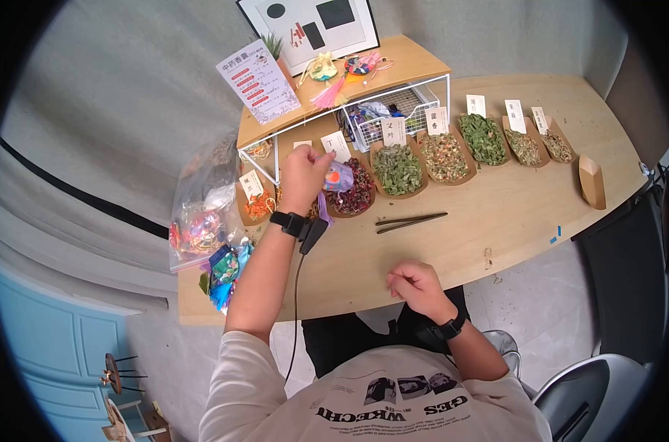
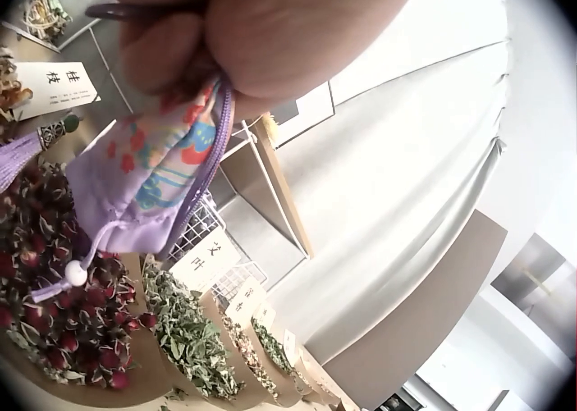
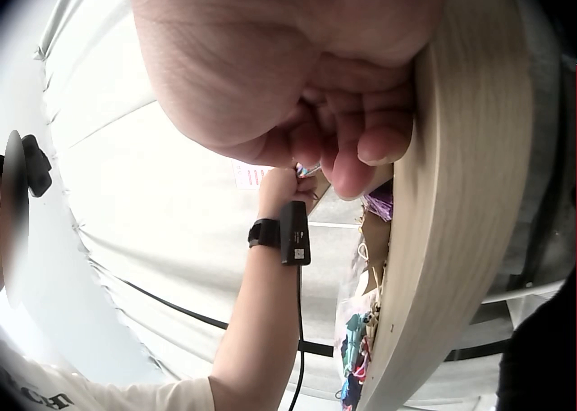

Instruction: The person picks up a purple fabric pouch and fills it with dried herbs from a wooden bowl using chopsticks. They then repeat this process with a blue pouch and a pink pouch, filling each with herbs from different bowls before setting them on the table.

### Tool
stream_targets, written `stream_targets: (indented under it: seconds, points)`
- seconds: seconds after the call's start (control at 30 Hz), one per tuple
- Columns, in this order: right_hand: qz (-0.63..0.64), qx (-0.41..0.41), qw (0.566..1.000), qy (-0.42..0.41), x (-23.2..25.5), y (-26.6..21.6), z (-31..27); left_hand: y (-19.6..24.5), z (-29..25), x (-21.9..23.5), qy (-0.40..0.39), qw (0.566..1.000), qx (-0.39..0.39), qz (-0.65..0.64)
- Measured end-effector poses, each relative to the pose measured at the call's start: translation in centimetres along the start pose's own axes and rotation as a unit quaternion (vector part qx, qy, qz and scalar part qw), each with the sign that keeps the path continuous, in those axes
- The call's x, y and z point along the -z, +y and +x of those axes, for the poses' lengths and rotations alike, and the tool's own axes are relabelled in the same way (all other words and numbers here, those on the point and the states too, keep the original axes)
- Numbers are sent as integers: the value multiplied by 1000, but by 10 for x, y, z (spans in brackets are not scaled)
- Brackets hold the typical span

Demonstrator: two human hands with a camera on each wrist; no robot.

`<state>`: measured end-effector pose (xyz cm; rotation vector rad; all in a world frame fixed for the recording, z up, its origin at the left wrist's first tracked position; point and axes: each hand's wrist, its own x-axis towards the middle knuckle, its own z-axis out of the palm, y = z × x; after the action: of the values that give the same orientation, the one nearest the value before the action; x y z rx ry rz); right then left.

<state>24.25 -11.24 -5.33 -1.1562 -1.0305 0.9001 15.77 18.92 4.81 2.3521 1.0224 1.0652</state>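
My left hand (image 1: 303,180) pinches a small purple sachet pouch (image 2: 149,177) and holds it up over the tray of dried rosebuds (image 1: 361,193). The pouch has a red, blue and orange print. From it hang a purple cord with a white bead (image 2: 76,273) and a purple tassel (image 2: 20,157). A dark strip (image 2: 135,12) shows at the left fingers in the left wrist view. Near the table's front edge is my right hand (image 1: 417,286), its fingers loosely curled with nothing in them. Dark tweezers (image 1: 412,222) lie on the table between the hands and the trays.
A row of paper trays with labelled herbs, among them green leaves (image 1: 485,140) and grey-green leaves (image 1: 398,169), curves along the table. An empty paper tray (image 1: 591,182) stands at right. Colourful pouches (image 1: 225,269) and a plastic bag (image 1: 205,221) lie left. Behind is a shelf (image 1: 393,62).
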Motion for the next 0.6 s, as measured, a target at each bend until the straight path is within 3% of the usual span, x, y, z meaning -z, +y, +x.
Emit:
stream_targets:
  seconds: [0.17, 0.37, 0.47, 0.5, 0.57, 0.6]
  points:
    - [3, 0, 1000, -1, 0, 0, 0, -3, -5, 6, -8, 999, 43, 12]
    - [-2, 6, 1000, -4, 0, 2, -1, -7, -21, 20, -39, 967, 182, -172]
    - [-8, 6, 1000, -4, 1, 2, -1, -31, -39, 28, -33, 900, 207, -382]
    - [-8, 2, 1000, -5, 0, 2, 0, -29, -47, 32, -32, 899, 208, -383]
    - [-10, -4, 1000, -5, -2, 2, 0, -25, -69, 46, -26, 835, 238, -495]
    - [-11, -9, 1000, -3, -2, 3, 0, -27, -81, 50, -22, 834, 240, -496]
